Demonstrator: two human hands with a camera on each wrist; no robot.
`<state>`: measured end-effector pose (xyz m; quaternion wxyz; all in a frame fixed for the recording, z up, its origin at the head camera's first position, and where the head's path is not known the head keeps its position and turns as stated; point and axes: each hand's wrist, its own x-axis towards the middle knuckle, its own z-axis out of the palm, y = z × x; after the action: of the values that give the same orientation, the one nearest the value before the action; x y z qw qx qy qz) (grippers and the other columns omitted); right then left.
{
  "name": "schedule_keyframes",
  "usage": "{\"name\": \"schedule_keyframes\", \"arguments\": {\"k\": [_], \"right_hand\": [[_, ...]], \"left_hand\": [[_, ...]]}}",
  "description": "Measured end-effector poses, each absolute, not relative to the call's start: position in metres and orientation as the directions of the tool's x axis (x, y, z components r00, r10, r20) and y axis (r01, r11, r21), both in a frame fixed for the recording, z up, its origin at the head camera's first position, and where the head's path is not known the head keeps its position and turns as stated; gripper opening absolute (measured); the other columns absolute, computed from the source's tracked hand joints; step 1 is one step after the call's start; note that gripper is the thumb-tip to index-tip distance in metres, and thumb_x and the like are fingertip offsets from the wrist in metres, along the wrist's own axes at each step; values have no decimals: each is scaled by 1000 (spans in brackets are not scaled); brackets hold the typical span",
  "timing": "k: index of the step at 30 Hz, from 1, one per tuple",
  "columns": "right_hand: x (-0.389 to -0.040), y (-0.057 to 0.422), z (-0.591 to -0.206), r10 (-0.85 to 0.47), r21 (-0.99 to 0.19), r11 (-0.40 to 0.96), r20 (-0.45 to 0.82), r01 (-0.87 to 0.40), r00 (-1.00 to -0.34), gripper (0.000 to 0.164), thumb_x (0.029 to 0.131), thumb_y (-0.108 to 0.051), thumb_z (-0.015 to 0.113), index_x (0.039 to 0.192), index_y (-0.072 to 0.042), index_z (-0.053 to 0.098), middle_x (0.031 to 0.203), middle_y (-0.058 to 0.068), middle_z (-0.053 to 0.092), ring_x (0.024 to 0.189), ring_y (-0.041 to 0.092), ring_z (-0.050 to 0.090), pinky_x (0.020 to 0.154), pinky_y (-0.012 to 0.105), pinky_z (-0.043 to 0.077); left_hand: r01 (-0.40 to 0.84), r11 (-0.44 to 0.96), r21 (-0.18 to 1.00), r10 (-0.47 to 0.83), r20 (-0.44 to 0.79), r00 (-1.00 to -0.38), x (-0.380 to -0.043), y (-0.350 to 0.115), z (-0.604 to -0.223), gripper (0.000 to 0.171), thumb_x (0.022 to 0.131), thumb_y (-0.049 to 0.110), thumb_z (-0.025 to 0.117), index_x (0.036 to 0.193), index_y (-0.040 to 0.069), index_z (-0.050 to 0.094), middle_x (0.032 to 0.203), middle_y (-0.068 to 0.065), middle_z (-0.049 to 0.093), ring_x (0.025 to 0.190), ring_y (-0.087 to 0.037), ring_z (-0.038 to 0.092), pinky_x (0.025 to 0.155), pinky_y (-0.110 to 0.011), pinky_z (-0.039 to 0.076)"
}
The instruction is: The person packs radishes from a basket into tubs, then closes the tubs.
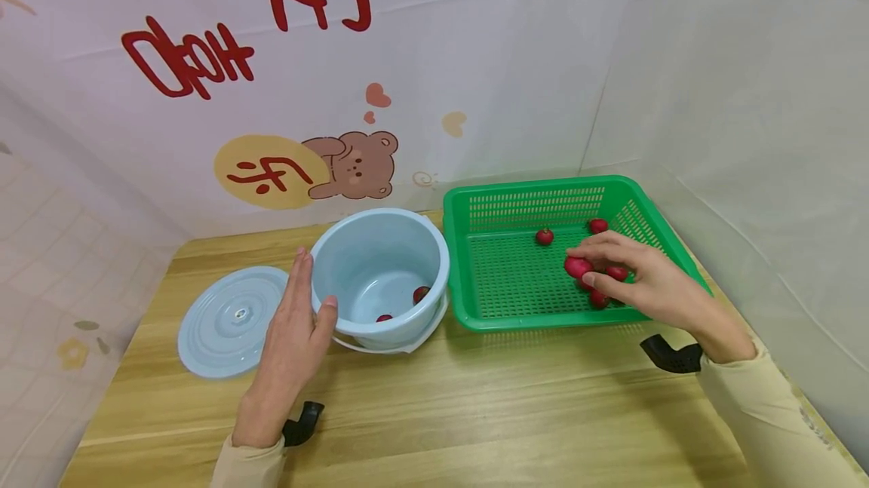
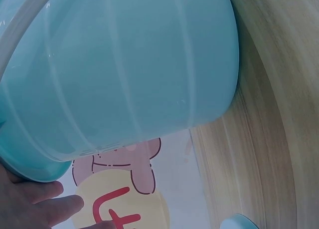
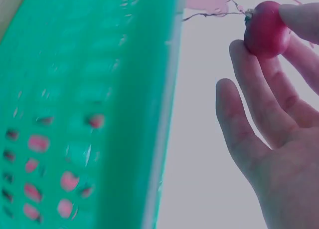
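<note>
Pinched between thumb and fingertips of my right hand is a round red radish. In the right wrist view the held radish shows a thin root or stem trailing from one end. My hand is above the green plastic basket, where several more radishes lie, mostly at its right side. My left hand is at the left side of the light blue bucket, fingers straight and close against its rim. Inside the bucket, a radish and part of another show.
Left of the bucket a round blue lid lies flat on the wooden table. The bucket's handle hangs down its front. Behind everything stands a pale printed cloth wall, near the far sides of basket and bucket.
</note>
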<state>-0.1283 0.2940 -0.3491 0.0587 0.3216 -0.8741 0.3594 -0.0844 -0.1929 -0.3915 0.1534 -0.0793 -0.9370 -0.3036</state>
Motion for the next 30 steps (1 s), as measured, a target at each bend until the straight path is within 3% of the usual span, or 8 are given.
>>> {"name": "schedule_keyframes", "arguments": {"k": [8,14,21,26,30], "right_hand": [[-121,271,-341,-483,-619,475,411,-626,-773,49,89,9,74,131,-16,71,127,-5,64,108,7,56,76,17,47],[-119,252,-335,-487,-619,406,476,-672,-732,50,86,13,74,128,-14,73,128,-1,64,114,11,55,74,21,47],[-110,227,-329,-461,-633,353,523,-689,-717,49,84,14,76,127,-11,73,131,1,64,121,10,57,58,20,45],[-108,207,-329,-461,-623,288,576,-727,-676,51,82,17,76,128,-5,72,125,5,64,116,14,62,78,17,53],[-105,190,-330,-457,-626,242,600,-741,-656,51,82,16,75,129,-4,70,125,6,64,113,17,63,92,21,54]], "left_hand": [[246,798,550,57,339,-939,-85,-193,-391,70,106,28,47,165,3,19,173,-9,14,155,-37,24,116,-65,31],[246,798,551,55,340,-939,-85,-193,-393,70,107,30,46,165,3,18,173,-9,13,155,-37,23,117,-64,30],[246,794,556,54,339,-939,-84,-193,-392,69,107,30,45,165,4,18,173,-9,13,155,-37,24,118,-63,29],[239,796,556,52,330,-943,-84,-192,-392,70,107,31,45,166,5,17,173,-10,13,155,-37,23,118,-63,28],[238,799,552,50,333,-942,-85,-193,-393,71,107,30,46,165,4,17,173,-10,13,155,-37,23,118,-64,28]]}}
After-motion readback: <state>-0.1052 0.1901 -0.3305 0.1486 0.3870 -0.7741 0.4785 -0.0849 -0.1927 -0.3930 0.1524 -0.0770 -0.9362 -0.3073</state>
